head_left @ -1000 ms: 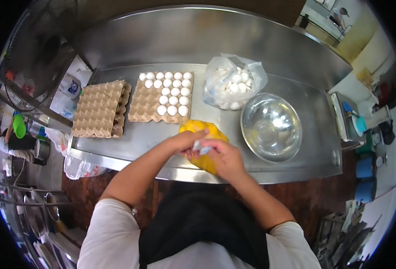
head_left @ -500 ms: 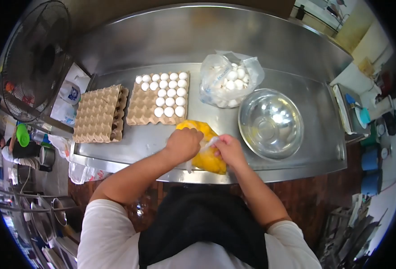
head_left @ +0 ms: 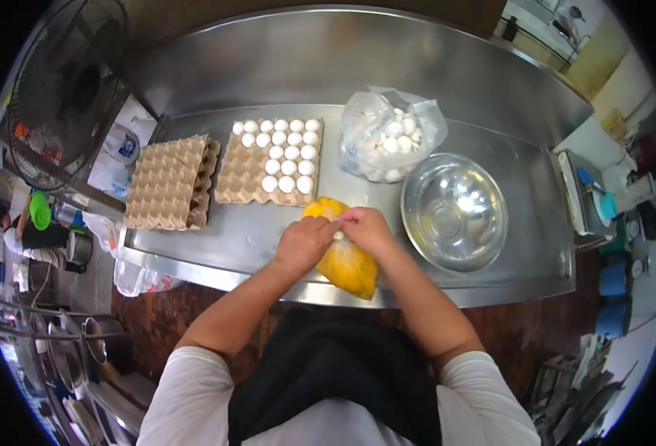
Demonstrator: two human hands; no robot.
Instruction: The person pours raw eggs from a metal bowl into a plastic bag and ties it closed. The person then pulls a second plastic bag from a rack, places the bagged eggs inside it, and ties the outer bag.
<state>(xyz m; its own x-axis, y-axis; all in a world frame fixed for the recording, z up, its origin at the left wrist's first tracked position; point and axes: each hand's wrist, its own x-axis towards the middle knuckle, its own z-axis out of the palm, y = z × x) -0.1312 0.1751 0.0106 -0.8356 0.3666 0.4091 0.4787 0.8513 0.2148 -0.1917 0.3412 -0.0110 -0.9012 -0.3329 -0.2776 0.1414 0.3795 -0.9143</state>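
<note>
A clear plastic bag with yellow contents (head_left: pixel 350 269) lies at the near edge of the steel counter. My left hand (head_left: pixel 306 242) and my right hand (head_left: pixel 367 229) meet at the bag's gathered neck, both with fingers closed on its plastic. A small twisted knot shows between them. Behind my left hand sits a cardboard tray (head_left: pixel 242 175) partly filled with white eggs (head_left: pixel 290 152). An open plastic bag of white eggs (head_left: pixel 398 137) stands beyond my right hand. To its near right is a shiny metal bowl (head_left: pixel 454 215).
Stacked cardboard trays (head_left: pixel 166 182) sit at the counter's left. A caged fan (head_left: pixel 68 93) stands at the upper left, with a person (head_left: pixel 34 236) below it. Blue containers (head_left: pixel 612 297) are at the right. Another person (head_left: pixel 568 21) is at the upper right.
My hands have come together at the bag's neck; half a second ago they were apart, pulling its plastic. The neck now looks tightly gathered. The view has shifted slightly.
</note>
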